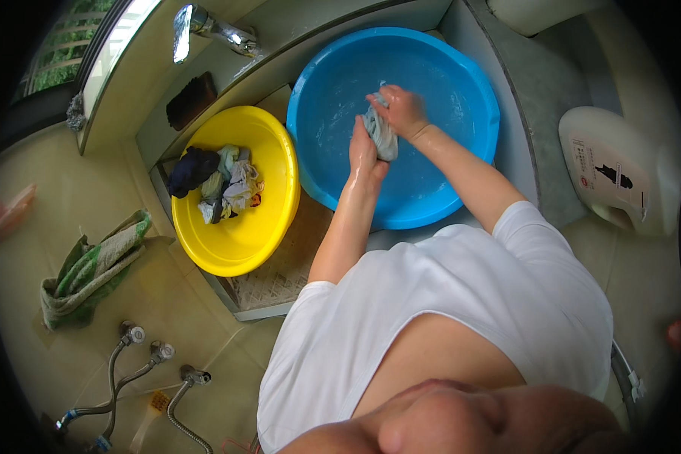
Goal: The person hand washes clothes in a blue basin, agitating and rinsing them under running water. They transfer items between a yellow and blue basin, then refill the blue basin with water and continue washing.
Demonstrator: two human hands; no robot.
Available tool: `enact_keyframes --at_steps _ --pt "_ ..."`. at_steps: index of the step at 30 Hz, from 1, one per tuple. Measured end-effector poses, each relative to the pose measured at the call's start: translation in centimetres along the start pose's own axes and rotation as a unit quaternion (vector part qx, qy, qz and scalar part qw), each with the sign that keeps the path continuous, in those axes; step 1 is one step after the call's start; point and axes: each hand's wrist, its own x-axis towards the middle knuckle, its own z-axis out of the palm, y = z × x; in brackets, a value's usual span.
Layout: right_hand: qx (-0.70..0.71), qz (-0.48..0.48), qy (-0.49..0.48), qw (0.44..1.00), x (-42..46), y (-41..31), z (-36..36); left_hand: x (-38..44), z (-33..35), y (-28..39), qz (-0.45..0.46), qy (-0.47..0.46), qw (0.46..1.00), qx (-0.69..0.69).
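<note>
Both hands are over a round blue plastic basin (465, 187) that holds water. A wet, bunched light-grey cloth (383, 136) is between them. My left hand (369, 147) is wrapped round its lower left side. My right hand (402, 110), a little blurred, grips its upper end. Both forearms look wet. Left of the basin, a yellow plastic basin (278, 215) holds a dark navy cloth (193, 170) and several crumpled light cloths (241, 184).
A chrome faucet (221, 34) and a dark brush (192, 101) are at the sink's back edge. A green and white towel (93, 269) hangs at left, above metal valves (162, 352) with hoses. A large white plastic jug (613, 170) stands at right.
</note>
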Motion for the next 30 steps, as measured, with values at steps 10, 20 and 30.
enact_keyframes --at_steps 10,20,30 --pt "0.098 0.126 -0.027 0.987 0.4 5.8 2.4 5.5 -4.8 -1.8 0.092 0.088 0.982 0.137" --pt "0.126 -0.190 0.024 0.973 -6.1 -6.8 0.6 3.4 -5.7 -0.7 -0.107 -0.143 0.970 -0.165" --pt "-0.006 0.171 -0.048 0.984 1.2 4.1 0.4 -0.8 -1.8 0.2 0.096 0.012 0.972 0.215"
